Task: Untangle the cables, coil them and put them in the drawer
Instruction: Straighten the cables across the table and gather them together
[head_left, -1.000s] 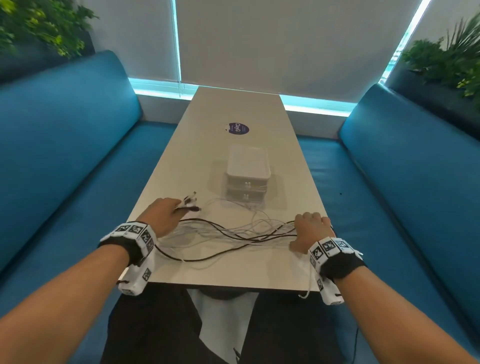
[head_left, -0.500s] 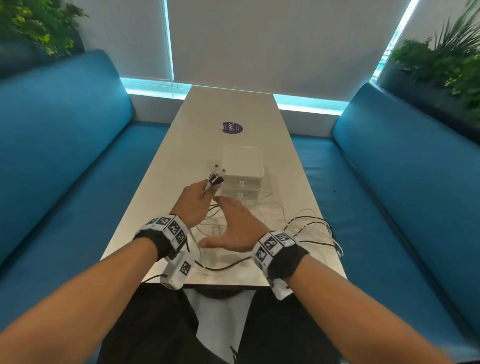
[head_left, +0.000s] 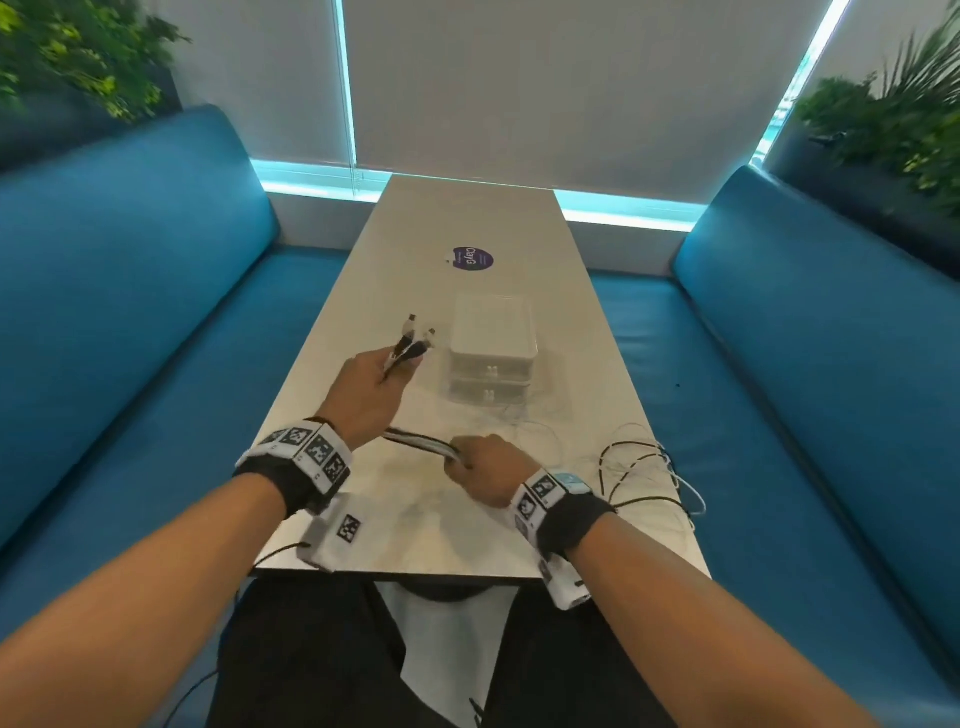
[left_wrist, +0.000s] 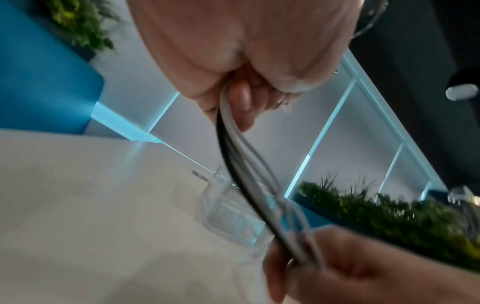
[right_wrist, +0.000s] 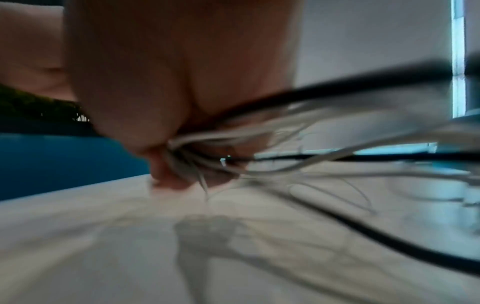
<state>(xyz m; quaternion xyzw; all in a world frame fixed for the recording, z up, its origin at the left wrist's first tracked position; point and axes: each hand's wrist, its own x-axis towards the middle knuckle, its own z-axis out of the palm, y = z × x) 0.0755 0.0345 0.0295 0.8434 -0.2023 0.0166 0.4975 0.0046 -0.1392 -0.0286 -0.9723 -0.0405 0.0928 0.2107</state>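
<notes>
A bundle of black and white cables (head_left: 421, 441) runs between my two hands over the near end of the table (head_left: 467, 218). My left hand (head_left: 371, 382) is raised above the table and grips the bundle near its plug ends (head_left: 413, 338), which stick up past the fingers. My right hand (head_left: 483, 462) grips the same cables (left_wrist: 249, 181) lower down, close to the table top. Loose loops of cable (head_left: 644, 473) trail to the right of it, near the table's right edge. A small clear drawer unit (head_left: 491, 358) stands mid-table with both drawers closed. The right wrist view shows blurred cables (right_wrist: 285, 131) fanning out from my fist.
Blue benches (head_left: 130, 291) run along both sides of the table. A purple sticker (head_left: 471, 259) lies beyond the drawer unit. Plants (head_left: 893, 130) stand behind each bench back, and a blinded window (head_left: 545, 88) closes the far end.
A second ago both hands lay far apart on the spread cables. My left hand rose with the plug ends, and my right hand swept left, then closed round the gathered bundle.
</notes>
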